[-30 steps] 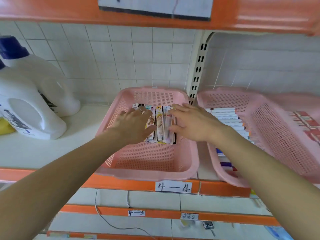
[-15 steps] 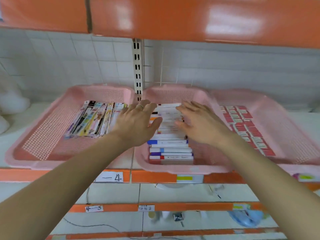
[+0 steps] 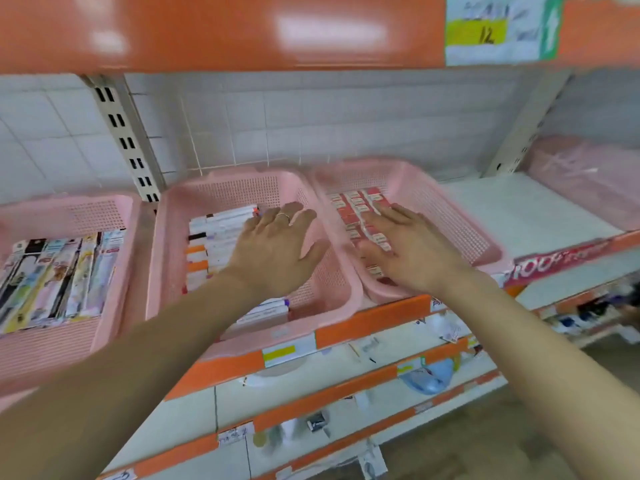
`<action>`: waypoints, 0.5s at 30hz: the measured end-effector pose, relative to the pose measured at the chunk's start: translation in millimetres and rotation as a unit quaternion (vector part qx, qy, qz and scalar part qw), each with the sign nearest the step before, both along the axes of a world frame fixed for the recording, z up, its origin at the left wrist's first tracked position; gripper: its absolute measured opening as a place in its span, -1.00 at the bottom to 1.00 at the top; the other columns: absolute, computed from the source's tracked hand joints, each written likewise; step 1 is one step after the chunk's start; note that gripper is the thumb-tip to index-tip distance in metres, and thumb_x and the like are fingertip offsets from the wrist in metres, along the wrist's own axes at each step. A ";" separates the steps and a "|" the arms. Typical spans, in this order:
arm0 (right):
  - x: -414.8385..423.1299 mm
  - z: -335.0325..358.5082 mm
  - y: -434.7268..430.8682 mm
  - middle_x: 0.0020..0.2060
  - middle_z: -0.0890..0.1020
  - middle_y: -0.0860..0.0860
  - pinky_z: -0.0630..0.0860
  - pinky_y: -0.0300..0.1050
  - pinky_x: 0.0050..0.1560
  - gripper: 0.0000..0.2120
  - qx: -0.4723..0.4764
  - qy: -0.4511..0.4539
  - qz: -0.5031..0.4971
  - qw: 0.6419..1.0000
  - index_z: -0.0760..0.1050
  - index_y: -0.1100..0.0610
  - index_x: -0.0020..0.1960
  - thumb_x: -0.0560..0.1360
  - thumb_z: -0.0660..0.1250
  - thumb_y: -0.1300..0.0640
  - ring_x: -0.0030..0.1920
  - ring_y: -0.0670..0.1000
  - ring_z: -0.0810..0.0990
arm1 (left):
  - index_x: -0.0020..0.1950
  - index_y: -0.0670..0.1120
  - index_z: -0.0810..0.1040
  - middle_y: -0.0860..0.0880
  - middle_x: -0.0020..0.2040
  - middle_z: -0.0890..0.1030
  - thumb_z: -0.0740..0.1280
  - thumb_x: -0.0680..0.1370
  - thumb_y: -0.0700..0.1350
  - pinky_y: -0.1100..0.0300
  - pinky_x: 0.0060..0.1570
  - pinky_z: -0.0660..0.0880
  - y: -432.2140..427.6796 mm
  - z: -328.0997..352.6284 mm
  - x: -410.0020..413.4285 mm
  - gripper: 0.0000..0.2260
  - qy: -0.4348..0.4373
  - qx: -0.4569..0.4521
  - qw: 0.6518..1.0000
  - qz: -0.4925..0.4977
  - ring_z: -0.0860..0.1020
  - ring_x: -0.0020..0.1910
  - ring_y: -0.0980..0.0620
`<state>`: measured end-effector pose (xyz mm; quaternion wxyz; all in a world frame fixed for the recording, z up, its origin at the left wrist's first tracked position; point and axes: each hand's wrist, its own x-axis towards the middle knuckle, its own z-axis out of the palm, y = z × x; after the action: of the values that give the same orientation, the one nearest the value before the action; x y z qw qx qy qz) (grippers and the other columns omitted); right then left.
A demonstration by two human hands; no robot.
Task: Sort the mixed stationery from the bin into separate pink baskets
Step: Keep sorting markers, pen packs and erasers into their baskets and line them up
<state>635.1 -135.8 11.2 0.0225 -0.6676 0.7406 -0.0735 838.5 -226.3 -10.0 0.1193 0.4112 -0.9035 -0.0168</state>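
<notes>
Head view: three pink baskets sit side by side along the shelf's (image 3: 519, 216) front edge. The left hand (image 3: 273, 251), flat and empty, hovers over the middle basket (image 3: 166, 258) of white pen boxes (image 3: 221, 230). The right hand (image 3: 412, 251), fingers spread and empty, is over the right basket's (image 3: 450, 216) red packets (image 3: 353, 209). The left basket (image 3: 93, 216) holds colourful packs (image 3: 52, 271). A yellow tag (image 3: 476, 32) above reads "12".

- Looks like a shop aisle.
- Tiered shelves (image 3: 519, 216) with orange front edges (image 3: 370, 320), hung on slotted uprights (image 3: 121, 133).
- Paper price labels (image 3: 287, 351) stuck along those edges; higher up, a yellow tag (image 3: 485, 32) marked 12.
- Red promotional strip (image 3: 561, 261) on one edge.
- Packaged goods (image 3: 52, 271) laid out in rows in pink baskets (image 3: 242, 178).
</notes>
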 end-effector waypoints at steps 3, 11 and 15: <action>-23.5 2.1 17.6 0.59 0.08 -0.08 0.05 0.18 0.54 -0.43 0.002 -0.015 -0.028 0.999 0.12 -0.08 0.58 0.62 0.06 -0.23 0.58 0.06 0.03 | 0.45 -0.05 0.43 -0.11 0.45 0.44 -0.12 0.49 0.32 -0.15 0.31 0.35 7.6 4.1 -27.0 -0.28 -0.010 -0.006 1.000 -0.028 0.44 0.37 -0.23; -111.5 10.3 58.7 0.59 0.07 -0.07 0.00 0.16 0.55 -0.41 -0.019 -0.018 -0.075 0.997 0.16 -0.07 0.57 0.60 0.05 -0.26 0.59 0.04 0.02 | 0.47 -0.05 0.42 -0.12 0.49 0.40 -0.12 0.49 0.32 -0.16 0.38 0.30 38.9 16.9 -122.7 -0.27 0.000 -0.023 0.997 -0.070 0.39 0.43 -0.21; -179.3 10.0 87.3 0.60 0.05 -0.08 -0.05 0.15 0.55 -0.44 -0.026 -0.020 -0.079 0.996 0.16 -0.07 0.57 0.62 0.06 -0.23 0.59 0.02 -0.01 | 0.46 -0.02 0.42 -0.09 0.49 0.40 -0.11 0.47 0.33 -0.11 0.37 0.29 61.7 15.8 -195.1 -0.27 0.013 -0.022 0.997 -0.068 0.37 0.44 -0.18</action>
<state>455.8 -48.5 21.2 0.0141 -0.6060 0.7880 -0.1080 643.4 -164.7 5.8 0.1389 0.3459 -0.9279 -0.0102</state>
